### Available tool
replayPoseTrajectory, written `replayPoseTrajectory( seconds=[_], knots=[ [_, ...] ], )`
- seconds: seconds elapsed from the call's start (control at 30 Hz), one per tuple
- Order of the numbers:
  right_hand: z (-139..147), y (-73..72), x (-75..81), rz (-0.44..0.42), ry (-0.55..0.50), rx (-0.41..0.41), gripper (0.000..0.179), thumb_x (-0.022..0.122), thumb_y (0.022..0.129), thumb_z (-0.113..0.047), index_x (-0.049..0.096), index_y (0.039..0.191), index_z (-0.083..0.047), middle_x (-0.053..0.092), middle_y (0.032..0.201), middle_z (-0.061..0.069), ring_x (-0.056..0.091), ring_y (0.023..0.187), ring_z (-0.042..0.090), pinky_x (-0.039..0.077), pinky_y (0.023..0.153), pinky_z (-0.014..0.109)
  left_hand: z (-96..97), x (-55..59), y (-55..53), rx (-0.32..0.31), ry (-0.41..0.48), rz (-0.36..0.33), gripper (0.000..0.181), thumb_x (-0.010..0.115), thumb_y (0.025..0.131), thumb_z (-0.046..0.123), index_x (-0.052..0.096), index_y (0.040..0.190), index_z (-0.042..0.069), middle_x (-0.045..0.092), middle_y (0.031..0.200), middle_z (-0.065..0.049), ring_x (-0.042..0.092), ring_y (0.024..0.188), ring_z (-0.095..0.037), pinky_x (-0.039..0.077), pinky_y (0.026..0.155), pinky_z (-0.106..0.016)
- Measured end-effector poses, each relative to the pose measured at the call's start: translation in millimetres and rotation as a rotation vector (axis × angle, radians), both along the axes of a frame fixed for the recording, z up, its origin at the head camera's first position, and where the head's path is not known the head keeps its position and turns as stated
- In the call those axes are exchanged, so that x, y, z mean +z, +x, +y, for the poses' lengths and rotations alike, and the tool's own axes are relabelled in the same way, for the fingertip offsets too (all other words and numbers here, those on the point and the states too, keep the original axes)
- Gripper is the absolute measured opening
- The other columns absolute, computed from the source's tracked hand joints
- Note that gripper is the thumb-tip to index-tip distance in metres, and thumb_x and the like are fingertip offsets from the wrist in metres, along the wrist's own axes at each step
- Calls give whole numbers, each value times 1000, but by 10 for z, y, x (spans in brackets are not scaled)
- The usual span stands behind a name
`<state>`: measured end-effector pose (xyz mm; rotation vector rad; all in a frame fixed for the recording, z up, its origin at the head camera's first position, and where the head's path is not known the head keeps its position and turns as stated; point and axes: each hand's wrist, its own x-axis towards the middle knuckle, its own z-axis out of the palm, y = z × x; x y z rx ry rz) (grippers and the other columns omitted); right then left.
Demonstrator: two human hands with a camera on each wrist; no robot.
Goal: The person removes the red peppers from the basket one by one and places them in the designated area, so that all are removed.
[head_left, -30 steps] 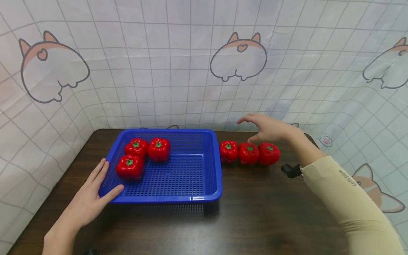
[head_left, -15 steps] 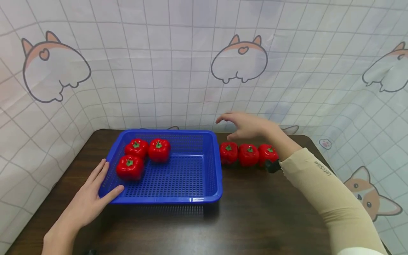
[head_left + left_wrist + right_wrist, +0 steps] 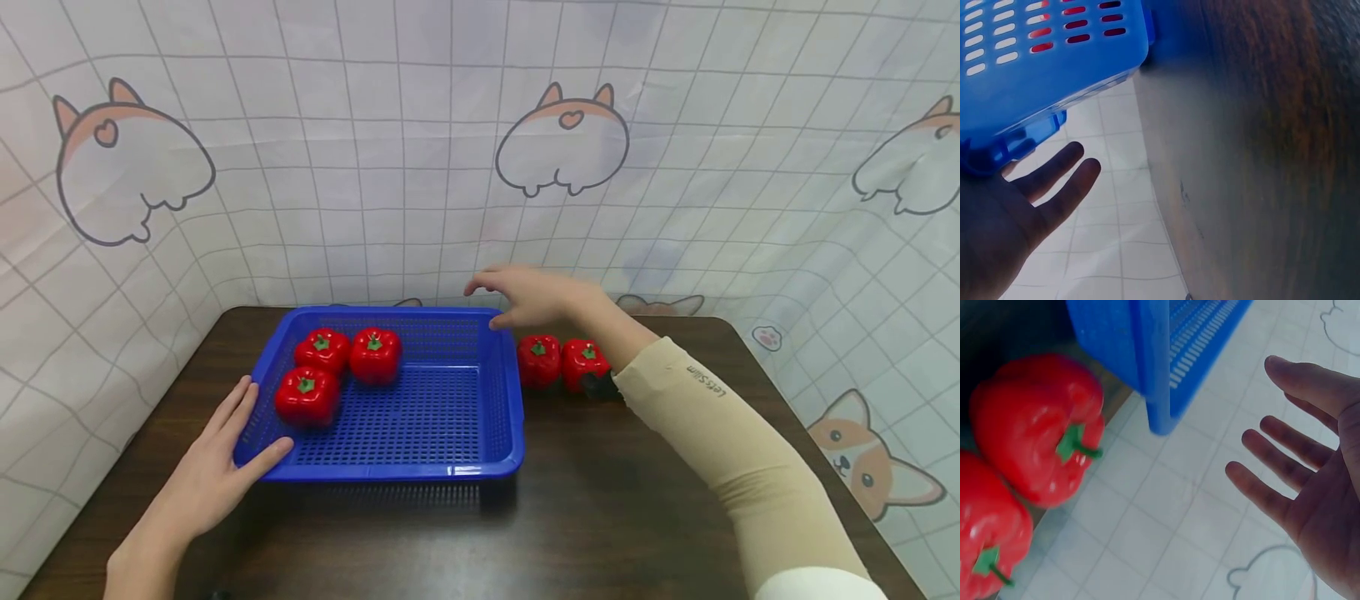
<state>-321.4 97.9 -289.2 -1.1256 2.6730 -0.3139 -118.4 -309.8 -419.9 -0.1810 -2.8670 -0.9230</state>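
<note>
My left hand (image 3: 206, 479) rests on the front left corner of a blue plastic basket (image 3: 390, 472), thumb over the rim, fingers extended along the side. In the basket's left half sit three glossy red bell peppers, one in front (image 3: 307, 397) and two behind it. My right hand (image 3: 528, 296) hovers over the basket's back right corner, fingers spread and holding nothing. The right wrist view shows that hand (image 3: 1310, 462) beside the basket rim (image 3: 1159, 394). Just right of the basket, two more peppers stand side by side, the nearer one (image 3: 538, 361) beside its wall. My forearm hides the third.
The dark wooden table (image 3: 600, 517) carries the basket and the peppers. A white gridded cloth (image 3: 420, 183) with cartoon dogs hangs close behind the table and along both sides.
My right hand has moved left, from above the row of peppers to the basket's back right corner. Its forearm now covers the rightmost pepper. My left hand and the basket have stayed put.
</note>
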Motion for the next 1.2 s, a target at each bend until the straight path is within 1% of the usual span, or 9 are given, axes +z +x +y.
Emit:
replayPoseTrajectory(
  seconds=[0.23,0.33,0.47,0.63,0.9,1.0,1.13,1.2],
  knots=[
    [-296,-22,-17,36,28,119,51,72,97,-18,54,145,-19,48,152,4,41,144,25,35,117,44,-5,4,1,4,0,-9,90,61,100,48,12,165,9,3,172,-10,19,148,-55,25,102,-82],
    [-415,-31,-24,57,37,162,51,72,97,-17,54,145,-16,50,150,6,43,142,26,35,117,42,-6,3,-6,5,2,-5,90,61,100,48,13,165,9,3,172,-10,19,148,-55,25,102,-82],
    [-554,-31,-57,61,53,191,53,72,97,-17,53,146,-15,51,148,6,45,141,25,36,116,41,-3,-5,-15,5,2,-5,90,62,100,48,13,165,9,3,172,-10,19,148,-54,25,102,-82],
    [-718,-26,-124,62,71,230,56,71,98,-17,50,149,-13,49,150,8,43,142,25,36,117,39,-2,-14,-9,4,10,-3,90,62,100,47,13,165,9,3,172,-10,19,148,-55,24,103,-81],
    [-962,7,-208,62,76,253,57,73,97,-17,49,149,-14,47,151,7,42,142,23,36,116,34,14,-11,-14,4,22,-1,90,62,100,48,14,165,9,4,172,-11,19,148,-54,24,103,-81],
    [-1058,15,-267,57,71,260,59,74,96,-17,49,149,-12,46,151,8,42,142,23,36,116,33,10,-10,-12,4,17,2,91,63,99,47,14,165,8,5,172,-12,19,147,-55,25,103,-81],
    [-1179,29,-349,32,64,258,63,74,96,-16,46,151,-10,43,152,10,41,142,23,37,115,34,0,-16,-11,5,13,0,91,62,99,47,14,165,8,4,172,-12,20,147,-55,25,102,-81],
    [-1233,36,-393,9,63,245,64,74,96,-15,45,153,-11,41,154,11,40,142,24,38,115,35,-3,-19,-11,5,15,2,90,62,100,47,14,165,9,4,172,-12,20,147,-55,25,103,-81]
  ],
)
